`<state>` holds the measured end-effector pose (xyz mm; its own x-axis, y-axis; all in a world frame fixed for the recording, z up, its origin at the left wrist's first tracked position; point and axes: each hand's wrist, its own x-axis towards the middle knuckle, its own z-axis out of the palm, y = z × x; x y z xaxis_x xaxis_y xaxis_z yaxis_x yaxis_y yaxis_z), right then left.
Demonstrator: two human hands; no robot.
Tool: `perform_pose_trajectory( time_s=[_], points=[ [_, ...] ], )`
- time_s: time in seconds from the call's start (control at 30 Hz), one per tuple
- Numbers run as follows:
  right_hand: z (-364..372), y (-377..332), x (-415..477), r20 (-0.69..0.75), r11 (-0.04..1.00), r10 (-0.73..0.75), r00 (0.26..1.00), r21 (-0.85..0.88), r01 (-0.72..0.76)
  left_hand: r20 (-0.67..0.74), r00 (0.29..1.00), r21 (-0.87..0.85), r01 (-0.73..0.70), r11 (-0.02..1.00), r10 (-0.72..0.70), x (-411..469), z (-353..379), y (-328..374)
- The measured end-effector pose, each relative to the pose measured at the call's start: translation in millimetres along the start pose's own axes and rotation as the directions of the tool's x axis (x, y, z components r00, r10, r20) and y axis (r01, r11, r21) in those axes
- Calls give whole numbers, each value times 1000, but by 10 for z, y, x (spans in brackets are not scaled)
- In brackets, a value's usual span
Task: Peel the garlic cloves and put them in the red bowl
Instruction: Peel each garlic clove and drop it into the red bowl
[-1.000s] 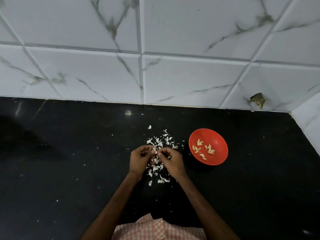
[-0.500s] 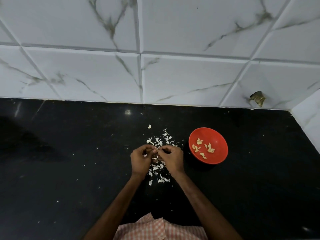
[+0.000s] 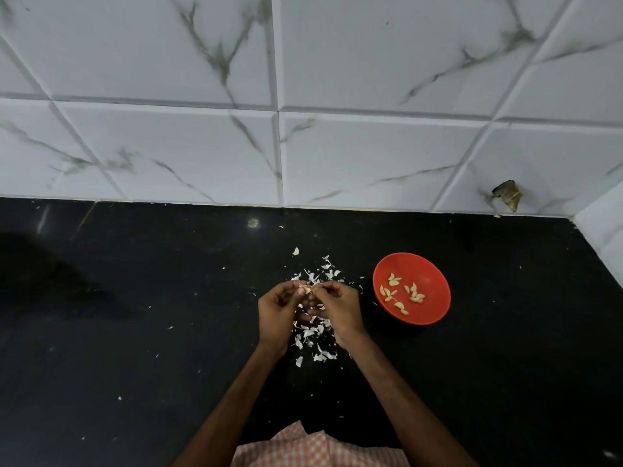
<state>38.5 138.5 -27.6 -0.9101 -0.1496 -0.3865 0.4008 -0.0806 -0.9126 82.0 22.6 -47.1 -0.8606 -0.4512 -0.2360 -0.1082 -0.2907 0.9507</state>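
a: where are your hands right now?
b: both are over the black counter (image 3: 135, 332), fingertips meeting. your left hand (image 3: 278, 313) has its fingers curled in, pinching a small clove (image 3: 307, 289) at the tips.
a: and the right?
b: your right hand (image 3: 340, 310) pinches that same clove from the other side, fingertips closed on it. how much skin is on it is too small to tell.
a: the bowl?
b: the red bowl (image 3: 431, 276) sits on the counter just right of your right hand, not touching it, with peeled cloves (image 3: 401, 294) scattered inside.
a: and underneath?
b: white skins (image 3: 313, 332) lie heaped on the counter below and beyond your hands.
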Motion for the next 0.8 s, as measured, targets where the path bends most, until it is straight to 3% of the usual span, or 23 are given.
perform_pose_trajectory(
  time_s=[0.2,0.33,0.6,0.8],
  points=[
    [26,4,15,4,998,-47,999,-34,47,-4,999,-5,-53,999,53,-11,67,41],
    [34,-29,48,-12,990,-107,994,-96,105,0,989,120,-147,982,148,7,35,59],
    [-4,-90,26,69,934,-256,964,-241,265,26,996,102,-87,991,84,-9,32,104],
    [33,-120,37,28,991,-126,992,-39,127,-24,999,-34,-35,999,34,2,39,141]
  ],
)
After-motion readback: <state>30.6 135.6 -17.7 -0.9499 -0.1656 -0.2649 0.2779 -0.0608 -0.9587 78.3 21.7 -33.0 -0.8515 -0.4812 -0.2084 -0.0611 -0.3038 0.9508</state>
